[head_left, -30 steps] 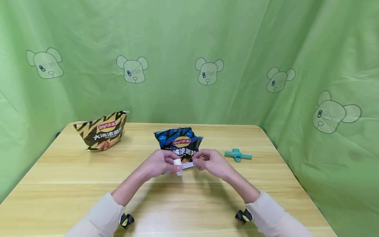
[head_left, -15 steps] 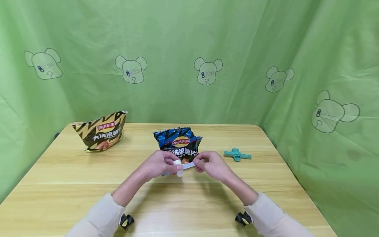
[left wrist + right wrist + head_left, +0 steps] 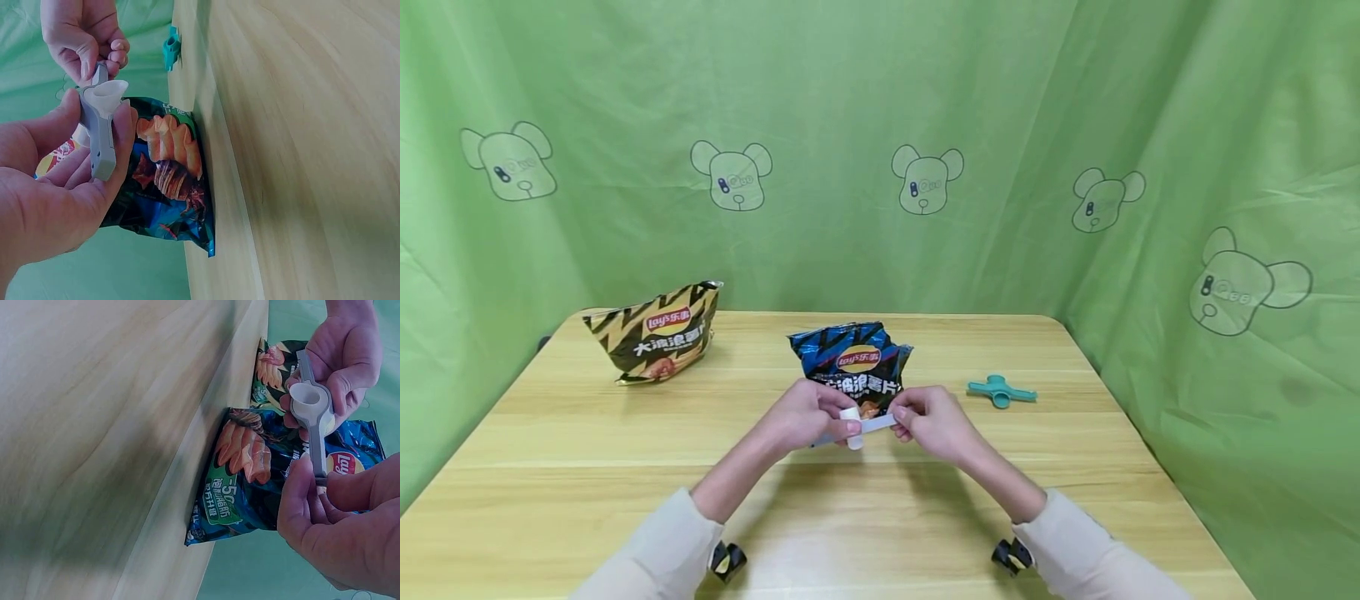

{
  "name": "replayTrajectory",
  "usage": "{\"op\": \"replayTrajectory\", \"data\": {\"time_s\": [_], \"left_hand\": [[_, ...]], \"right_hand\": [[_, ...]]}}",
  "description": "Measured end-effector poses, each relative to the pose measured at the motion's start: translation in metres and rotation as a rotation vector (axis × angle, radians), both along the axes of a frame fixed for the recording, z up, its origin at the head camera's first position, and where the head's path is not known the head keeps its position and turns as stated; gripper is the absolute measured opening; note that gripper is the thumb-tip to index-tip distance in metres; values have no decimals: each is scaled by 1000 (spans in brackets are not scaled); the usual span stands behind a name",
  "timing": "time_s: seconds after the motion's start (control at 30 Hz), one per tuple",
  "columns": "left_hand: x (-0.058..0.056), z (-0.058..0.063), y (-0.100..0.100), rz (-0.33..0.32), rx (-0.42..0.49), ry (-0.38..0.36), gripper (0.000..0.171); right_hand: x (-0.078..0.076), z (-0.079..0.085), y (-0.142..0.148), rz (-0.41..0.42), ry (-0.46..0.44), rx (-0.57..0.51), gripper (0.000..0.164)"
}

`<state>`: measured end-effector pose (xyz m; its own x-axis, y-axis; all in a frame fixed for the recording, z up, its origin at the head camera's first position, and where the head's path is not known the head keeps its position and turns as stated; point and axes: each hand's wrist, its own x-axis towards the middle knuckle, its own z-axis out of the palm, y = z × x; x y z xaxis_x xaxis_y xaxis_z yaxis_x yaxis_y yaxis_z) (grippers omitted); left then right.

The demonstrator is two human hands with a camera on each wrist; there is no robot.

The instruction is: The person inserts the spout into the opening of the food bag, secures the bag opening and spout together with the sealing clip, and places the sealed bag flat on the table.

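A grey bag clip (image 3: 878,423) with a white pouring spout (image 3: 306,395) is held level between both hands, close in front of a blue-black chip bag (image 3: 859,340). My left hand (image 3: 805,418) grips its middle around the spout, thumb on the near side and fingers behind. With thumb and fingertips, my right hand (image 3: 934,423) pinches the clip's right end. The left wrist view shows the bar (image 3: 102,147) jutting out past the left thumb. The bag stands upright on the table just behind the hands, its lower front partly covered by them.
A teal bag clip (image 3: 1000,391) with a round spout lies on the wooden table (image 3: 880,517) to the right. Another chip bag (image 3: 658,337), tan and black, stands at the back left. A green curtain (image 3: 850,83) encloses the table's back and sides.
Both hands keep hold of the grey clip, which has sunk very slightly. The forearms have drawn a little closer together. The bags and teal clip stay where they were.
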<state>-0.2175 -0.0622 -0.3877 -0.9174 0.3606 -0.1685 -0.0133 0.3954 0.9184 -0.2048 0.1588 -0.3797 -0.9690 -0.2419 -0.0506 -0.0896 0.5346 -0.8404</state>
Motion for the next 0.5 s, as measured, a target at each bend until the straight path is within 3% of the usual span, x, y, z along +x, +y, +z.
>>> {"op": "replayTrajectory", "data": {"time_s": [0.5], "left_hand": [[-1,-3,2,-23,47,-35,21]], "right_hand": [[1,-2,1,-34,-37,-5,18]]}}
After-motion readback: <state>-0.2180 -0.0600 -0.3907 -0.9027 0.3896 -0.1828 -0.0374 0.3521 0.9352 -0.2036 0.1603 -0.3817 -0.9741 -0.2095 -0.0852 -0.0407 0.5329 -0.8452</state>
